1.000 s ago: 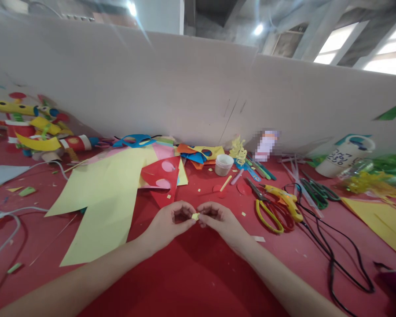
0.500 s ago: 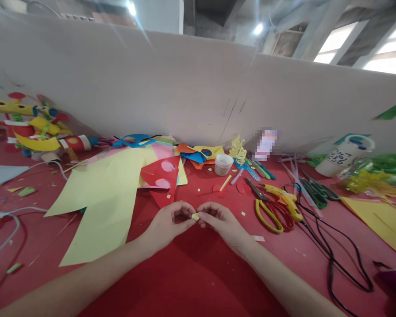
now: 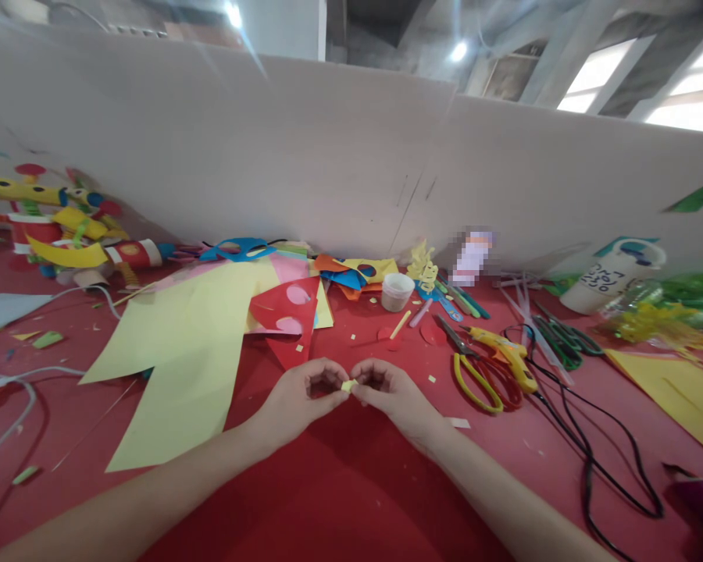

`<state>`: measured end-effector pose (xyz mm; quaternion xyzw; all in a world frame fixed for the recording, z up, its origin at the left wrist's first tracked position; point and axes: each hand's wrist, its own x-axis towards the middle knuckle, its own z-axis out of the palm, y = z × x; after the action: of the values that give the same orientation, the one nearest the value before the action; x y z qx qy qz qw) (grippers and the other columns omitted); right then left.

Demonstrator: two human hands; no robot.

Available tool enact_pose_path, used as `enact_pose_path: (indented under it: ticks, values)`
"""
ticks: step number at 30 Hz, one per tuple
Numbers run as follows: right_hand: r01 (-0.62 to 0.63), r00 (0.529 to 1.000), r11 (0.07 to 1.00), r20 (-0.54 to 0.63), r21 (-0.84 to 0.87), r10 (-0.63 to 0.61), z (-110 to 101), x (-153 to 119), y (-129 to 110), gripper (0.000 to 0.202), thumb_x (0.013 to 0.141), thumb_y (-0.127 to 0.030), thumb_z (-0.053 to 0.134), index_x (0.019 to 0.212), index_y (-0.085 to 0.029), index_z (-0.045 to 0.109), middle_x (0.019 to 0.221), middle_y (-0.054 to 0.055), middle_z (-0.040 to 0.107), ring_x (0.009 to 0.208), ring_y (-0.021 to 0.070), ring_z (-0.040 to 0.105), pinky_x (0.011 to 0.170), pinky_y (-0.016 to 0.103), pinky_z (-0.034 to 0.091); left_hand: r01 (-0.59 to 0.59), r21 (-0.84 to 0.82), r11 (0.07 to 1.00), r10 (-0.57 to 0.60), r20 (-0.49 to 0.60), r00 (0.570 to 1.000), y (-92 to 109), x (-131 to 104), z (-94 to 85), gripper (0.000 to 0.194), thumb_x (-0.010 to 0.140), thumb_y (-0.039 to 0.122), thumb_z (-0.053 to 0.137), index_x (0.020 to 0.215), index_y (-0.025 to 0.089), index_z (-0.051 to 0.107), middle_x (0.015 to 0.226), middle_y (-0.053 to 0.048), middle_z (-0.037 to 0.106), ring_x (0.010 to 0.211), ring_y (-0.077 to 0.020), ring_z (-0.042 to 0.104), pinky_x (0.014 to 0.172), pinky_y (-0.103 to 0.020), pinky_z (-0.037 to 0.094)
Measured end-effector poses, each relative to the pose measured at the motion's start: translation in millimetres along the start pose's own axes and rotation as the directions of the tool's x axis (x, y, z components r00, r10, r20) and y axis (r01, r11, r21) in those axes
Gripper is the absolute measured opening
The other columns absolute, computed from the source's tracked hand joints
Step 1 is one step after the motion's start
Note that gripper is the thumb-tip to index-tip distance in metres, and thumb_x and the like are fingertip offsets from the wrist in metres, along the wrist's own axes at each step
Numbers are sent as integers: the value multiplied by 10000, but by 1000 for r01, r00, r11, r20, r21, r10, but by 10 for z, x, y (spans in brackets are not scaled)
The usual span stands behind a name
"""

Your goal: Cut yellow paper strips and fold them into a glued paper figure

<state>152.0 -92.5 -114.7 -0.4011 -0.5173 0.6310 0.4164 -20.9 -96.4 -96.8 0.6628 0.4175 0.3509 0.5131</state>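
A tiny pale yellow piece (image 3: 348, 385) is pinched between the fingertips of both hands, above the red table. My left hand (image 3: 305, 392) comes in from the lower left, its fingers curled and closed on the piece. From the other side my right hand (image 3: 390, 392) grips the same piece between thumb and fingers. Behind my left hand lies a red paper (image 3: 263, 308) with pink ovals. Scissors (image 3: 474, 375) with yellow and red handles lie to the right of my right hand.
Large pale yellow paper (image 3: 193, 351) covers the left side. A yellow glue gun (image 3: 507, 355) with a black cord (image 3: 586, 445) lies at right. Behind the hands stands a white cup (image 3: 397, 292). Paper animals (image 3: 76, 226) are far left, a white bottle (image 3: 603, 277) back right.
The small yellow piece has turned slightly between the fingertips. Both hands have stayed almost in place.
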Motion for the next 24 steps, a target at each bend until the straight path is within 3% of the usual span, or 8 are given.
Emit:
enact_pose_path:
  ticks: [10, 16, 21, 24]
  values:
    - [-24, 1000, 1000, 16, -4, 24, -1, 2, -1, 245, 640, -355, 707, 745, -179, 573, 689, -29, 528, 577, 79, 454, 571, 224, 361, 21, 14, 1000, -21, 8, 1000, -3, 11, -11, 106, 734, 241, 594, 823, 182, 587, 814, -7, 631, 780, -143, 588, 754, -290, 459]
    - [-62, 998, 995, 29, 81, 60, 0, -7, 4, 242, 623, -316, 731, 741, -171, 578, 659, -41, 527, 553, 66, 441, 541, 210, 346, 22, 17, 1000, -22, 23, 999, -3, 5, -9, 108, 736, 233, 597, 831, 182, 592, 819, -9, 635, 778, -142, 588, 746, -285, 464]
    - [-191, 981, 956, 61, 222, 182, -8, -41, -95, 276, 592, -333, 753, 741, -169, 588, 702, -25, 567, 604, 77, 515, 630, 229, 416, 49, -18, 999, -48, 32, 998, 10, 23, -15, 133, 736, 263, 605, 836, 178, 587, 814, -17, 638, 774, -148, 599, 747, -296, 474]
    - [-188, 982, 959, 69, 212, 177, -24, -39, -119, 258, 614, -334, 737, 754, -169, 597, 718, -15, 581, 620, 82, 535, 652, 236, 431, 58, -38, 998, -57, 33, 998, 15, 34, -22, 136, 731, 270, 612, 832, 182, 589, 803, -11, 638, 767, -145, 600, 743, -293, 471]
